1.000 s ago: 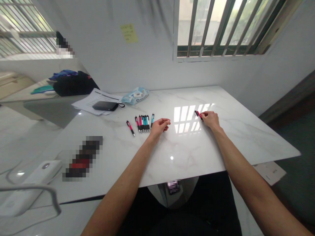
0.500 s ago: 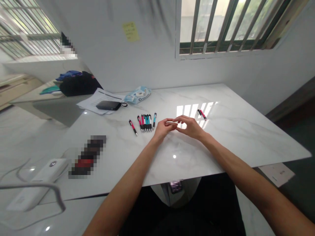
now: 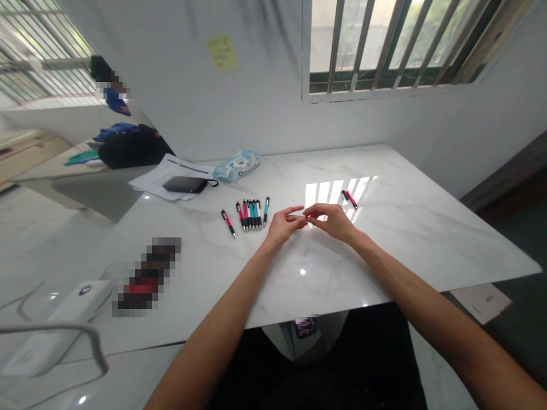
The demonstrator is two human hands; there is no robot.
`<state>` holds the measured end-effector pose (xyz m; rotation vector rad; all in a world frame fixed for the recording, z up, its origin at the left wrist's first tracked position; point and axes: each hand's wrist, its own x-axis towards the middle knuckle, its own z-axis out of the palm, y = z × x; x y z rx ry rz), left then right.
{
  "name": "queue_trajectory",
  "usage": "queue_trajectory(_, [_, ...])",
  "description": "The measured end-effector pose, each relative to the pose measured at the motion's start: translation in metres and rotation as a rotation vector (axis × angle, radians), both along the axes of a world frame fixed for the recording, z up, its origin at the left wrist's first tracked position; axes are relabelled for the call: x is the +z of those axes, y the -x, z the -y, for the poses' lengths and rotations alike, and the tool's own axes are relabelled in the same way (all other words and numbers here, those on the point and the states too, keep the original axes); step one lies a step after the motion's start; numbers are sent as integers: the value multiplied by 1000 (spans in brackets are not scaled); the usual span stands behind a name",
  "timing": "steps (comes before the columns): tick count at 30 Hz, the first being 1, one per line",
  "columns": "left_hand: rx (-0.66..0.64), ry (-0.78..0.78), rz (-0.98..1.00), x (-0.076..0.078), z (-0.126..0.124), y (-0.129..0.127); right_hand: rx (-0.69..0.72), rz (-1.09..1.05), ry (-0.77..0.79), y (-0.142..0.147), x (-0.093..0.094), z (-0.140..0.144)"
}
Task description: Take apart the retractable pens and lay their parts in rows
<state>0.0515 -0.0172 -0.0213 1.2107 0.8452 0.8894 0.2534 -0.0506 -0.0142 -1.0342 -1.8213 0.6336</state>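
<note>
My left hand (image 3: 281, 226) and my right hand (image 3: 335, 222) meet at the fingertips just above the white marbled table (image 3: 333, 273). The right thumb and index finger pinch close to the left fingertips. Anything between them is too small or hidden to make out. Left of my hands lies a tight row of red, teal and white pens with black grips, including a red pen (image 3: 240, 214). A teal pen (image 3: 266, 211) lies slightly apart, nearest my left hand. Another red pen (image 3: 228, 222) lies farther left. Beyond my right hand are a red pen piece (image 3: 351, 200) and a short black piece (image 3: 345, 195).
At the back lie printed papers (image 3: 156, 179), a dark phone-like case with a strap (image 3: 186, 184) and a blue-white packet (image 3: 237, 165). White devices (image 3: 81, 299) and a grey cable (image 3: 97, 347) are at the left. A person (image 3: 111, 85) is beyond the wall edge.
My right fingers have closed into a tighter pinch at the left fingertips, and my left index finger has straightened. More of the person at the far left shows. The pens have not moved.
</note>
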Motion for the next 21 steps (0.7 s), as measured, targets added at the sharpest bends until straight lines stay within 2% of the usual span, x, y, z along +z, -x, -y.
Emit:
queue_trajectory(7, [-17,-49,-58,-1,-1,0,63,-156,190,-1,-10,-5])
queue_trajectory(12, [3,-96,-109,1,-1,1,52,-137,180,-5,-13,-10])
queue_trajectory(15, [30,-117,-120,1,-2,1,-87,-59,82,-27,-12,-19])
queue_trajectory(18, [26,-127,-113,-1,-4,0,-337,38,-1,-65,-11,-27])
queue_trajectory(21, [15,-140,-119,-3,-5,0,-529,105,31,-102,-13,-30])
